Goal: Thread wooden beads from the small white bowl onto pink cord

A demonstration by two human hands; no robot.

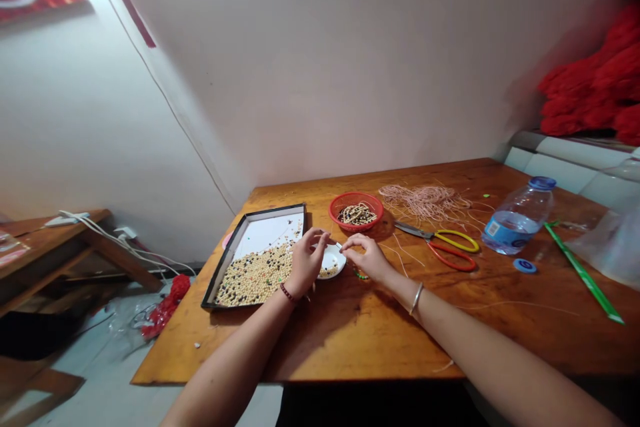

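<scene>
Over a small white dish [334, 261] with some pale beads in it, my two hands face each other. My left hand [306, 261] is closed in a pinch, thumb against fingers; what it holds is too small to make out. My right hand [369, 256] also pinches, with a tiny whitish piece [339, 245] at its fingertips that I cannot identify. Below the right hand lies a short row of green and coloured beads [361, 274], partly hidden. Beside my left hand is a black-rimmed tray [243, 220] holding many cream and dark beads [255, 275].
A red basket [332, 215] of strung beads [357, 215] stands behind the hands. Rightward lie scissors [434, 236], tangled pink cord [425, 201], a water bottle [520, 217], a blue cap [525, 266] and a green strip [583, 273]. The wooden table [330, 353] meets the wall.
</scene>
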